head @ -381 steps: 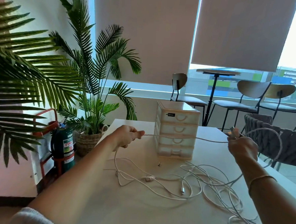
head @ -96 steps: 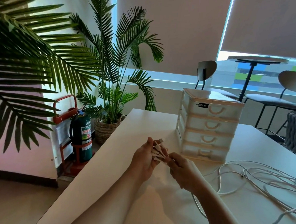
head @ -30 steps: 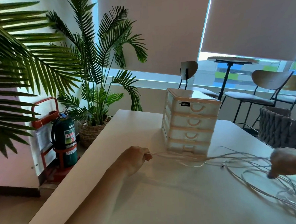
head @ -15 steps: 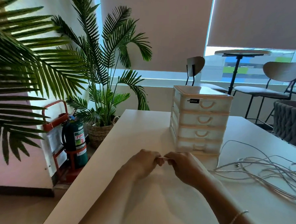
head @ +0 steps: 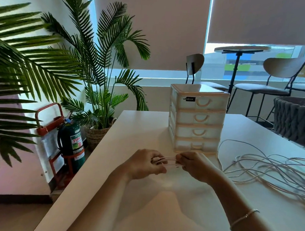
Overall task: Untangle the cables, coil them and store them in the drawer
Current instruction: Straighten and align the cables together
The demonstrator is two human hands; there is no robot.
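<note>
Several white cables point(head: 269, 172) lie in loose strands across the right side of the white table point(head: 138, 128). A short bundle of their ends point(head: 169, 162) stretches between my two hands near the table's middle. My left hand point(head: 145, 165) pinches the bundle's left end. Close beside it, my right hand point(head: 194, 166) grips the same strands, which trail away to the right behind it. A small white drawer unit point(head: 197, 117) with several closed drawers stands just behind my hands.
The table's left edge drops to the floor, where a green fire extinguisher point(head: 71, 143) on a red stand and a potted palm point(head: 100, 88) sit. A dark woven chair point(head: 294, 119) stands at the table's far right. Stools and a round table line the window.
One second ago my right hand was far out to the right drawing the cables taut. It has come back to my left hand, and the strands now lie slack on the table.
</note>
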